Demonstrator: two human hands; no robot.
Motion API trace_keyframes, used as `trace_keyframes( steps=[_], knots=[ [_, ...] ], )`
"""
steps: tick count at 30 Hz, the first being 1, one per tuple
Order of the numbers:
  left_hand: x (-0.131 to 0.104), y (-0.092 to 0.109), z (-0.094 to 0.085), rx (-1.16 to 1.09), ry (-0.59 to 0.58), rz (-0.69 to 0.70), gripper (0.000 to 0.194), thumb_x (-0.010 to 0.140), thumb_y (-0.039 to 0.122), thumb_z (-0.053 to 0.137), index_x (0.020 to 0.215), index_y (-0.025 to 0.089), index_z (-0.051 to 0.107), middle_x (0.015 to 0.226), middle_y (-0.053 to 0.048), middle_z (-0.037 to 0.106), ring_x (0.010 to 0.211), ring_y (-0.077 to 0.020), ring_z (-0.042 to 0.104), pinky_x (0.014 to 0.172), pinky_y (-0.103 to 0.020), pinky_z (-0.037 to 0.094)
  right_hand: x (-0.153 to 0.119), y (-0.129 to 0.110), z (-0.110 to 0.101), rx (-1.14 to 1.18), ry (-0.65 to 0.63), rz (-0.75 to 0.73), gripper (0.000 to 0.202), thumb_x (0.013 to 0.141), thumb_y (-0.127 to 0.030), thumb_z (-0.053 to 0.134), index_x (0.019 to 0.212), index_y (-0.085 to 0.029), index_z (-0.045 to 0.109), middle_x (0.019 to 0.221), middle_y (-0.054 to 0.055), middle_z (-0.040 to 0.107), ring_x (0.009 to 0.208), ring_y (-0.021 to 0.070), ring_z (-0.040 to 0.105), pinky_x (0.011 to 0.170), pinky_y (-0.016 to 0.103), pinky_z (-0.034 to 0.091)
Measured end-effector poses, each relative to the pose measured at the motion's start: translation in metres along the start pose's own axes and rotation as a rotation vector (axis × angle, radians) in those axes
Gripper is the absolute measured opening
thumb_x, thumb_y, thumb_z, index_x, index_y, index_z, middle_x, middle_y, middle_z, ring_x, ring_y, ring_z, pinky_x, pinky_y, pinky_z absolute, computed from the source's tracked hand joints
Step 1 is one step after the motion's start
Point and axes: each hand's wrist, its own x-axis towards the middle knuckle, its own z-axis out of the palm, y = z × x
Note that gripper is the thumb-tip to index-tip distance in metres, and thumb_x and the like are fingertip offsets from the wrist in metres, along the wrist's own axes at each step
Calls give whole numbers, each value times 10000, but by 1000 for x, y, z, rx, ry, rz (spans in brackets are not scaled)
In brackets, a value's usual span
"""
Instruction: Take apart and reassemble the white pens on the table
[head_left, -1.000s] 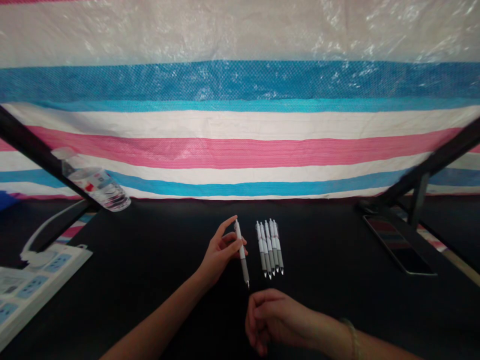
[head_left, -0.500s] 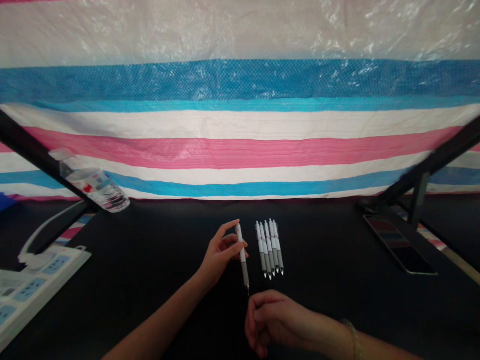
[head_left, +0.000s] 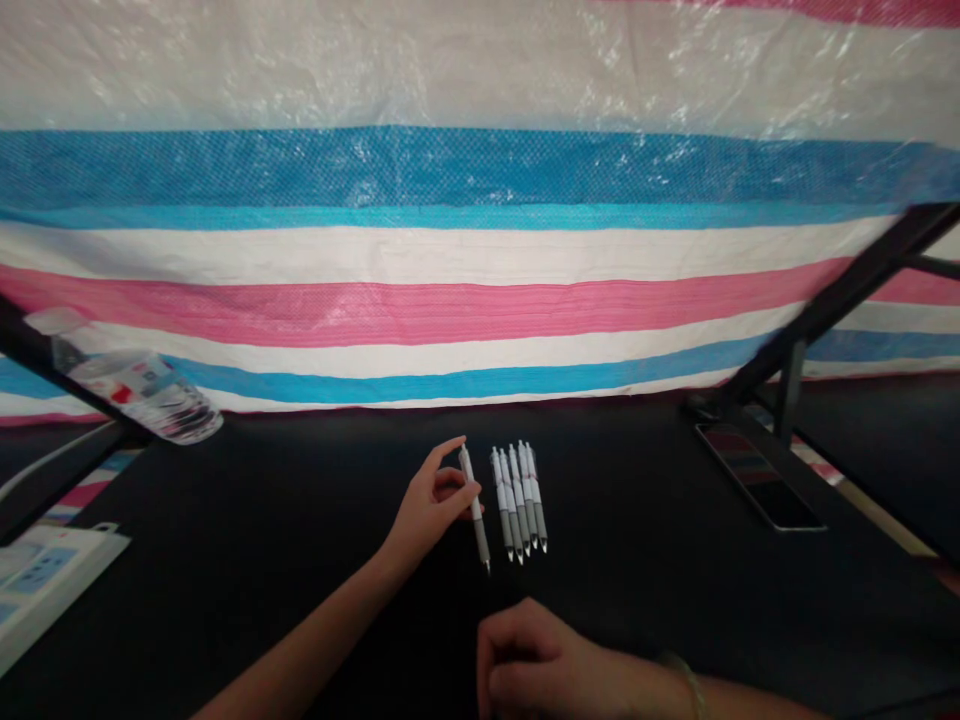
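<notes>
My left hand grips a white click pen with a grey grip section between thumb and fingers. The index finger rests at the pen's top end, and its tip points toward me. Just right of it, several similar pens lie side by side in a row on the black table, tips toward me. A small gap separates the held pen from the row. Closer to me, my right hand is curled closed, with nothing visible in it; the picture's bottom edge cuts off part of it.
A phone lies at the right beside a black support bar. On the left are a tilted plastic water bottle and a white power strip. A striped plastic sheet hangs behind the table.
The view has turned right, shifting the scene leftward. My left hand has brought the pen a little nearer the row. My right hand has drawn back toward me and curled more tightly.
</notes>
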Motion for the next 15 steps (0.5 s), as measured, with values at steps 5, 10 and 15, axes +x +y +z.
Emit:
trace_keyframes(
  steps=[5, 10, 15],
  knots=[
    [28, 2, -1, 442, -1, 207, 581, 727, 210, 730, 1291, 236, 589, 936, -3, 649, 540, -115, 634, 527, -255, 532, -6, -7, -5, -854, 172, -500, 135, 728, -149, 517, 783, -184, 635, 633, -23, 566, 542, 106, 440, 560, 235, 339],
    [49, -4, 2, 582, 91, 288, 513, 663, 153, 744, 1170, 180, 669, 910, -8, 577, 522, -102, 569, 526, -251, 492, 1, -10, -19, -1439, 385, -449, 99, 810, -161, 542, 873, -175, 617, 811, 65, 645, 743, 202, 537, 633, 298, 402],
    [40, -8, 1, 604, 137, 273, 440, 706, 202, 729, 1141, 166, 677, 927, -21, 558, 498, -97, 552, 530, -269, 490, 1, -17, -26, -1612, 352, -372, 241, 866, -224, 578, 1089, -150, 632, 1232, 152, 631, 1137, 301, 518, 984, 454, 416]
  ],
)
